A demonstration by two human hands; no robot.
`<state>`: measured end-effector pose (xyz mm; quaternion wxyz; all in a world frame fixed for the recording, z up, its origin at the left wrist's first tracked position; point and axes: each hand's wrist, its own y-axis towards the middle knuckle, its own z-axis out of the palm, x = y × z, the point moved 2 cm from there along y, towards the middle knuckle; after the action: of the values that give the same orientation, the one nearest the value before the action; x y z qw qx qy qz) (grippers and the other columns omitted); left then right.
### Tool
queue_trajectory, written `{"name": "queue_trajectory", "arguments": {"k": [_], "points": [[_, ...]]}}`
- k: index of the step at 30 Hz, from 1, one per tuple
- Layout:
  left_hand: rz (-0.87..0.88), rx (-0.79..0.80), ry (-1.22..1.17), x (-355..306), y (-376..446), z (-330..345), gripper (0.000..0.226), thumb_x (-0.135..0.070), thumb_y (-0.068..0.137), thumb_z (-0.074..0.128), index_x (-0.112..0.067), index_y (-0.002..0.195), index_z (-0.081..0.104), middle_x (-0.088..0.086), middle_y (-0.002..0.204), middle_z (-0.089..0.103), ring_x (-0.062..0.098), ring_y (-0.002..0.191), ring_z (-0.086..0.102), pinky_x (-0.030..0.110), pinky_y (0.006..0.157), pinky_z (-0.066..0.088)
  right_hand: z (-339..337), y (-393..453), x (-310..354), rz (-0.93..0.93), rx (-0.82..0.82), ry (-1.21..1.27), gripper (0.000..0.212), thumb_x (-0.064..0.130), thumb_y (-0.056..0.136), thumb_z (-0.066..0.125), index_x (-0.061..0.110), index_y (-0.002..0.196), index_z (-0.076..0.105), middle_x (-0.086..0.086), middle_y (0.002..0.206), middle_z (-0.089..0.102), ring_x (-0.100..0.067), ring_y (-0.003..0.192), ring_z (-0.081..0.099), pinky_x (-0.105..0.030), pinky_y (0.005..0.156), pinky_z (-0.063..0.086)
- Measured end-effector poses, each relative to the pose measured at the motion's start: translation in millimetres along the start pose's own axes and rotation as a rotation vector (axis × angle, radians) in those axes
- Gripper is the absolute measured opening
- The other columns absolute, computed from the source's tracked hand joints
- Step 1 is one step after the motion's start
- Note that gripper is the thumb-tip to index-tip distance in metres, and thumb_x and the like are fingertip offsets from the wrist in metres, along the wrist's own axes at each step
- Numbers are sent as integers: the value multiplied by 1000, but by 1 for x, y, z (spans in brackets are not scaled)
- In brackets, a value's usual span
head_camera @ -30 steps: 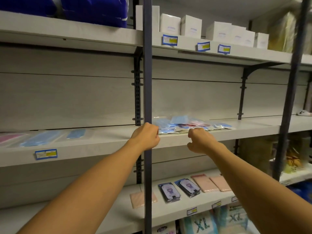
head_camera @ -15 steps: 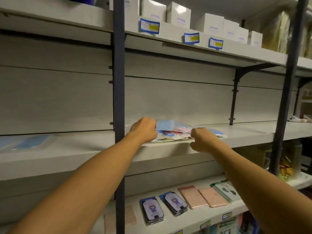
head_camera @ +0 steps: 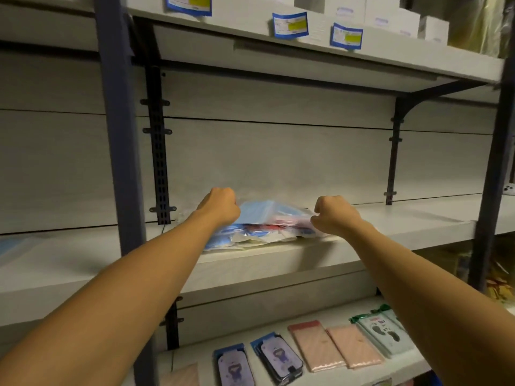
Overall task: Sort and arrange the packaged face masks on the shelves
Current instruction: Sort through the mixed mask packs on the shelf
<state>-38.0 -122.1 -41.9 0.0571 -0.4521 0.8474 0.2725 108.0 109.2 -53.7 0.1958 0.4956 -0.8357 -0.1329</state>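
we have both hands on the pile of packaged face masks, which sits on the middle shelf near its front edge, between the two wall brackets. left hand is curled closed against the left end of the pile, knuckles up; right hand is curled closed on the right end, thumb and forefinger look pinched on the clear wrap. fingertips are hidden on both sides, so we can't tell how many packs each hand actually has. the pile is loose: blue packs on top, pink or red ones in the middle, pale ones at the bottom, edges splayed and some overhanging the shelf lip. our read of the step: gather and square the pile before splitting it by colour. to do it well we'd press inward evenly from both ends, keep the packs flat on the shelf rather than lifting, and nudge the whole pile back from the edge first, since slick film bags will likely slide off each other and the bottom ones could drop to the lower shelf, where phone cases and pink packs are already laid out. then peel the blue layer off the top one colour at a time.
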Motion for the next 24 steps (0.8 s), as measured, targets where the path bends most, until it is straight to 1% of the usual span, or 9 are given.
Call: {"name": "queue_trajectory", "arguments": {"k": [3, 5, 8, 10, 12, 14, 17, 20, 24], "points": [[-62, 12, 41, -9, 9, 8, 23, -14, 90, 54, -4, 70, 57, 10, 71, 52, 27, 64, 46, 30, 57, 37, 6, 32, -11, -25, 32, 12, 26, 25, 86, 58, 9, 105, 65, -10, 104, 68, -31, 98, 62, -35, 79, 54], [-111, 37, 62, -13, 18, 13, 31, -25, 92, 55, -10, 66, 50, 8, 72, 51, 28, 64, 48, 28, 56, 36, 11, 53, -15, -51, 48, 25, 24, 30, 89, 57, 9, 98, 65, -11, 100, 68, -31, 93, 62, -33, 73, 51], [-158, 95, 102, -20, 30, 19, 35, -42, 93, 56, -12, 76, 55, 8, 86, 60, 31, 81, 60, 29, 64, 43, 24, 84, -16, -72, 75, 81, 31, 39, 93, 57, 10, 82, 61, -12, 88, 66, -29, 80, 59, -30, 63, 44], [-195, 112, 116, -21, 37, 22, 34, -48, 90, 59, -14, 83, 58, 9, 96, 64, 31, 90, 63, 31, 70, 47, 34, 100, -15, -70, 122, 153, 44, 52, 94, 58, 8, 90, 65, -14, 94, 67, -31, 89, 62, -31, 69, 43], [-227, 115, 121, -23, 42, 24, 30, -45, 86, 66, -16, 84, 59, 8, 95, 65, 29, 89, 64, 30, 67, 46, 44, 112, -14, -61, 190, 251, 56, 63, 90, 60, 7, 91, 65, -14, 98, 69, -30, 93, 63, -31, 74, 45], [-259, 117, 123, -25, 45, 25, 30, -41, 83, 72, -14, 89, 61, 8, 98, 65, 29, 91, 64, 31, 69, 49, 53, 120, -12, -52, 229, 315, 58, 67, 83, 66, 10, 76, 58, -10, 87, 65, -27, 80, 59, -30, 64, 43], [-298, 91, 115, -25, 45, 21, 43, -37, 78, 79, -11, 108, 63, 9, 109, 64, 28, 98, 64, 36, 85, 57, 62, 128, -8, -25, 280, 343, 56, 63, 77, 76, 12, 72, 52, -8, 81, 58, -26, 74, 53, -30, 59, 39], [-342, 52, 129, -22, 46, 16, 47, -31, 76, 82, -11, 114, 62, 7, 112, 62, 27, 98, 62, 36, 88, 56, 62, 138, -5, -36, 338, 314, 48, 54, 79, 79, 10, 84, 58, -10, 90, 59, -28, 83, 55, -27, 70, 41], [-436, 8, 149, -14, 49, 4, 65, -20, 78, 84, -6, 134, 53, 14, 136, 55, 33, 122, 58, 34, 97, 52, 56, 148, -3, -54, 317, 213, 30, 28, 83, 72, 5, 102, 68, -13, 100, 68, -30, 90, 63, -27, 71, 44]]}}
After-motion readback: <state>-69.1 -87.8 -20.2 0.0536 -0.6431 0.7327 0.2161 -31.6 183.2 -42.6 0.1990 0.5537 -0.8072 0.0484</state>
